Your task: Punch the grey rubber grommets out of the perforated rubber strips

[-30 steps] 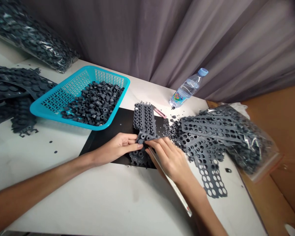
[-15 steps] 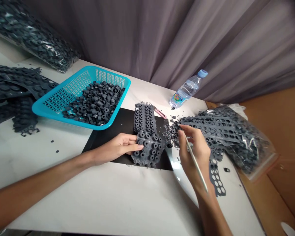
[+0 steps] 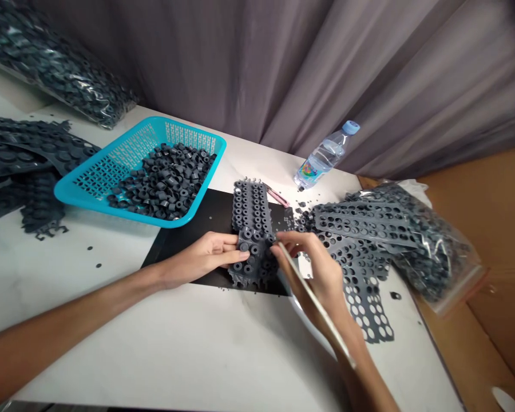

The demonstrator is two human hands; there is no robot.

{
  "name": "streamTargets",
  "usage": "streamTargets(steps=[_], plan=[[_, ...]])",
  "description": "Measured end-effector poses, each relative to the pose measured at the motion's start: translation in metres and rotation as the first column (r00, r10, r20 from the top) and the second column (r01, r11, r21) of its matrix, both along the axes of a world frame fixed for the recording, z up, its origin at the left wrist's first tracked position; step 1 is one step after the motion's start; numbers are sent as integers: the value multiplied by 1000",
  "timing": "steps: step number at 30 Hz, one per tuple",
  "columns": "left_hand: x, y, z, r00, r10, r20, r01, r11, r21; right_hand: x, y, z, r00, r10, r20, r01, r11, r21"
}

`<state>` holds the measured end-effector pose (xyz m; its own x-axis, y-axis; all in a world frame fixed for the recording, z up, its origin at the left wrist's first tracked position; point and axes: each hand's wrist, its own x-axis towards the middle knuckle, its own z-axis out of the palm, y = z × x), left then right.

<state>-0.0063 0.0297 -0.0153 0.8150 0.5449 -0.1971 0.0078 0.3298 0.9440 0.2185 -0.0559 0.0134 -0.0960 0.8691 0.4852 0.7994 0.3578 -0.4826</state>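
A dark grey moulded rubber sheet (image 3: 249, 209), studded with rows of small ring-shaped pieces, lies over a black mat (image 3: 171, 249), its near part bent up. My left hand (image 3: 217, 252) pinches that near part at its left edge, thumb on top. My right hand (image 3: 313, 266) grips a slim pale stick-like tool (image 3: 315, 300) that slants back along the wrist. Its fingertips are at the right edge of the sheet's near part; whether they pinch a ring piece is hidden. Punched-out sheets (image 3: 364, 223) full of holes lie to the right of this hand.
A blue basket (image 3: 107, 214) holds many small rubber pieces. Behind the sheet are a pink cutter (image 3: 277, 195) and a water bottle (image 3: 326, 154). Filled plastic bags (image 3: 446, 252) stand right and back left; more rubber sheets (image 3: 34, 154) lie left. Tiny scraps dot the white table (image 3: 189, 343).
My right hand has moved left, with the tool, from the pile of scraps to the right edge of the rubber sheet. My left hand keeps its hold in the same place.
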Motion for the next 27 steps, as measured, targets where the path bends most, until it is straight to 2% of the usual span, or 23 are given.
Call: streamTargets(steps=[2,5,9,18,23,27], plan=[[1,0,-1,1000,-1,12,1,1000,13,-10,0,-1,992,120,48,-121,992,24],[2,0,-1,1000,17,25,-18,999,38,-18,1,-4,978,161,133,-167,985,36],[4,-1,0,999,36,33,-38,998,47,-18,2,-7,966,159,204,-176,982,68],[4,0,-5,999,0,45,-2,1000,27,-22,5,-11,950,154,271,-191,975,115],[4,0,-9,999,7,46,-8,999,39,-22,5,-9,949,157,273,-187,978,90],[4,0,-9,999,11,39,-14,997,69,-24,4,-15,964,99,246,-131,985,116]])
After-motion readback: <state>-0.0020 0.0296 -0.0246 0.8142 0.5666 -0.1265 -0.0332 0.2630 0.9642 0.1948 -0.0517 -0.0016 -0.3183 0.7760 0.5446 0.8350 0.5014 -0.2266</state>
